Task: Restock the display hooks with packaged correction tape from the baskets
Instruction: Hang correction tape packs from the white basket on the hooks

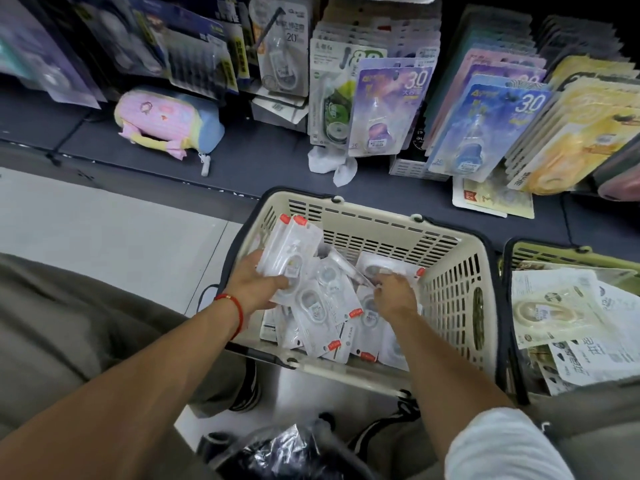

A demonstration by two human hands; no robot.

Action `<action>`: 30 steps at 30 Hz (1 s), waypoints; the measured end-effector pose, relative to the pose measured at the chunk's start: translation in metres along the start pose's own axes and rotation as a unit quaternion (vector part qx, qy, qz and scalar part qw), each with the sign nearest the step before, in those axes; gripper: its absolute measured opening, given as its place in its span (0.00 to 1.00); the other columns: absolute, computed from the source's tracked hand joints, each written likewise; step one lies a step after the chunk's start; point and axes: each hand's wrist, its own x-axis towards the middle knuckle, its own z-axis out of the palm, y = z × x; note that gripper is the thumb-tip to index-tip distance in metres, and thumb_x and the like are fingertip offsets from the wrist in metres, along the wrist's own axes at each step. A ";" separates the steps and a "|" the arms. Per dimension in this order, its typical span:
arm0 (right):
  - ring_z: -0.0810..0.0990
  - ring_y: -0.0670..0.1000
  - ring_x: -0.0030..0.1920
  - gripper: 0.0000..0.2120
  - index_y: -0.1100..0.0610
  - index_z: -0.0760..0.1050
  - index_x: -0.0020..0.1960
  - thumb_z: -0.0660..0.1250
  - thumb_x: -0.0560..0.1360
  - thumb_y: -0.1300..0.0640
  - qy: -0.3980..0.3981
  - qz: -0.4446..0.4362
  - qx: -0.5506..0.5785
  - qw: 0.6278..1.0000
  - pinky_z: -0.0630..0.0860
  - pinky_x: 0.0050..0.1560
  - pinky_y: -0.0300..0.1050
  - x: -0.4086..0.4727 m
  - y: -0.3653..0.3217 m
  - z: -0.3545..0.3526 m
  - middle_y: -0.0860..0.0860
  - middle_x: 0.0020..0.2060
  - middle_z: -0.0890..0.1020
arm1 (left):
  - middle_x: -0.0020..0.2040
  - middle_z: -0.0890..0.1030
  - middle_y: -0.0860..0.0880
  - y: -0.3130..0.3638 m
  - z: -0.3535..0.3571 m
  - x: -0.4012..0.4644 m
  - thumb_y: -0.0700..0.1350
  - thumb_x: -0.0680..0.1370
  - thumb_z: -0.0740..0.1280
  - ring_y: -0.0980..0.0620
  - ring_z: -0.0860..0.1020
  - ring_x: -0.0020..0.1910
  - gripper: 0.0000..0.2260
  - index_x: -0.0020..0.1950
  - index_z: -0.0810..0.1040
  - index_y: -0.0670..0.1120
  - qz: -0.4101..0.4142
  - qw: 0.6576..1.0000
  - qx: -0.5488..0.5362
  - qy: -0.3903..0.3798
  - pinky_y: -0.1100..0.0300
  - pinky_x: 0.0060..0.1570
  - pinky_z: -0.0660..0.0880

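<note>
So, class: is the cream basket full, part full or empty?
Part full. White packs cover the floor of the cream basket, but its slotted walls stand bare above them. Both hands reach in.

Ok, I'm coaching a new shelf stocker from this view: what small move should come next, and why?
Probably close the right hand on one more white pack in the cream basket and add it to the stack of packs the left hand already grips. The right hand's fingers are down among the loose packs, and the display hooks are still a reach away above the basket.
</note>
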 end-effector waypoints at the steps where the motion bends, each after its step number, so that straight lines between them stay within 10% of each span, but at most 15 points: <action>1: 0.84 0.57 0.58 0.18 0.51 0.80 0.68 0.67 0.81 0.64 0.010 -0.007 0.025 1.000 0.80 0.59 0.49 0.000 0.004 -0.002 0.56 0.59 0.85 | 0.52 0.85 0.46 0.002 0.001 0.001 0.31 0.74 0.75 0.45 0.84 0.51 0.20 0.56 0.79 0.52 0.003 1.000 -0.005 0.005 0.53 0.42 0.83; 13: 0.77 0.36 0.33 0.12 0.47 0.82 0.40 0.69 0.83 0.51 0.050 -0.134 0.283 0.948 0.71 0.35 0.31 -0.022 -0.009 -0.128 0.37 0.33 0.83 | 0.57 0.84 0.43 0.007 0.028 0.002 0.31 0.71 0.71 0.39 0.82 0.57 0.24 0.64 0.78 0.50 0.000 0.999 -0.034 0.014 0.37 0.58 0.81; 20: 0.82 0.55 0.41 0.14 0.61 0.85 0.48 0.69 0.82 0.50 0.065 -0.137 0.299 0.942 0.78 0.47 0.51 -0.031 -0.055 -0.079 0.55 0.41 0.86 | 0.62 0.85 0.45 -0.006 0.037 -0.012 0.44 0.76 0.75 0.41 0.83 0.59 0.23 0.71 0.77 0.51 -0.098 0.959 -0.115 -0.239 0.41 0.57 0.81; 25: 0.84 0.50 0.46 0.11 0.57 0.83 0.51 0.68 0.83 0.50 0.062 -0.034 0.362 0.929 0.81 0.53 0.50 -0.019 -0.038 -0.050 0.51 0.44 0.86 | 0.59 0.87 0.48 -0.026 0.039 -0.005 0.39 0.73 0.80 0.43 0.86 0.58 0.25 0.67 0.80 0.52 -0.076 0.978 -0.075 -0.180 0.38 0.57 0.82; 30: 0.74 0.61 0.72 0.28 0.56 0.65 0.79 0.69 0.82 0.56 -0.139 0.082 0.020 0.987 0.72 0.72 0.54 -0.015 0.046 -0.016 0.59 0.73 0.75 | 0.53 0.89 0.49 -0.034 0.032 0.007 0.38 0.71 0.81 0.46 0.88 0.49 0.23 0.62 0.81 0.53 -0.101 0.982 -0.105 -0.121 0.47 0.42 0.84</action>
